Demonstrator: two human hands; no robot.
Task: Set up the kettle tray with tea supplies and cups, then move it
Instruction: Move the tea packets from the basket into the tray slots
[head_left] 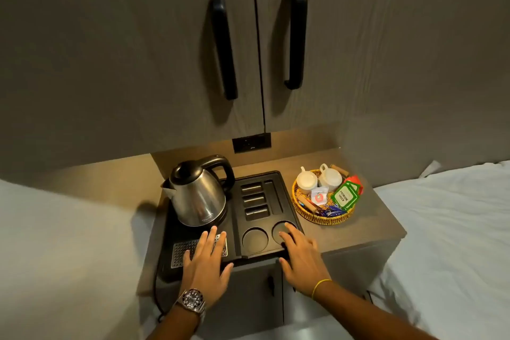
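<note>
On the tray (237,218), both hands rest flat, kettle (197,193) beyond.

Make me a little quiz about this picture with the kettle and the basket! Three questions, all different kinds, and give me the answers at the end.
1. True or false: the two white cups already stand in the round holders of the black tray.
2. Which thing sits on the tray? A) the wicker basket B) the steel kettle C) the green tea packet
3. Fill in: the left hand lies over the metal ____ at the tray's front.

Key
1. False. Both cups are in the basket, and the holders are empty, though the right hand partly covers one.
2. B
3. Grille
</note>
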